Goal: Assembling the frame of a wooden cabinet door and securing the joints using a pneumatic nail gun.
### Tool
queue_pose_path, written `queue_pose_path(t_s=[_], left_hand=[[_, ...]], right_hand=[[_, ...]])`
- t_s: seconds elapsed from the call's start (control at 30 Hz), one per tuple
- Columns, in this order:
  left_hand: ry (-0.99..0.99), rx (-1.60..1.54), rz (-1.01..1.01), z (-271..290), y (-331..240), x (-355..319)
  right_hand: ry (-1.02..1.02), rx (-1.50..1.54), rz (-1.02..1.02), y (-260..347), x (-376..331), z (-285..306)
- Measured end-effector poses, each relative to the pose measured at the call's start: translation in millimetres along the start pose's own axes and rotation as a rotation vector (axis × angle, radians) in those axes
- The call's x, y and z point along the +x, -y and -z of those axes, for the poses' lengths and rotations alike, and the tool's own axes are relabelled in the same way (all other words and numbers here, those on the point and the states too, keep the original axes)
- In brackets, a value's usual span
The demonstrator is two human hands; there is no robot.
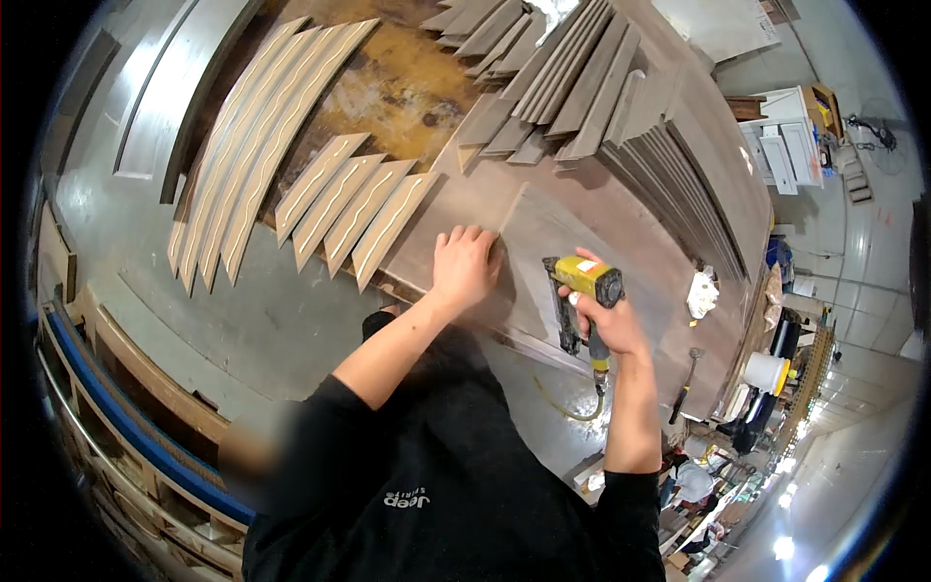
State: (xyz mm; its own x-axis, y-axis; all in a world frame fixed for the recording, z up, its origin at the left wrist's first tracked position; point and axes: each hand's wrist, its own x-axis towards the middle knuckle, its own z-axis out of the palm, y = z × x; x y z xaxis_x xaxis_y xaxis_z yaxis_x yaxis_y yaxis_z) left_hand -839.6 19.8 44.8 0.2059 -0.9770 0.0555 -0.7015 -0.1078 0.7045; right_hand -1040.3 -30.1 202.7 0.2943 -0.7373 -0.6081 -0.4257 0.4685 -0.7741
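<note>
My right hand (609,320) is closed round the handle of a yellow and black nail gun (585,277). The tool stands upright over a flat grey-brown panel (543,233), with its black nose toward my left hand; whether it touches the panel I cannot tell. A thin air hose (567,412) runs from its lower end. At the panel's left edge, the fingers of my left hand (467,266) are curled and close together, gripping that edge. Just beyond it lie several short wooden strips (349,209), each with a wavy cream bead of glue along its face.
Several long glue-lined strips (276,126) lie farther left. Stacked boards (572,78) and a row of leaning panels (669,184) fill the far right. A hammer (690,383) and crumpled white paper (703,294) lie on the table's right side. A wooden rack (145,417) stands lower left.
</note>
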Motion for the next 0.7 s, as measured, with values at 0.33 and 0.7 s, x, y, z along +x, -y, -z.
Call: queue_pose_path(t_s=[0.33, 0.7], left_hand=[[-0.100, 0.031, 0.031, -24.1, -12.5, 48.3], [-0.119, 0.024, 0.015, -23.1, -13.2, 52.3]], right_hand=[[0.065, -0.088, 0.012, 39.0, 104.0, 16.1], [0.144, -0.037, -0.064, 42.3, 131.6, 18.7]])
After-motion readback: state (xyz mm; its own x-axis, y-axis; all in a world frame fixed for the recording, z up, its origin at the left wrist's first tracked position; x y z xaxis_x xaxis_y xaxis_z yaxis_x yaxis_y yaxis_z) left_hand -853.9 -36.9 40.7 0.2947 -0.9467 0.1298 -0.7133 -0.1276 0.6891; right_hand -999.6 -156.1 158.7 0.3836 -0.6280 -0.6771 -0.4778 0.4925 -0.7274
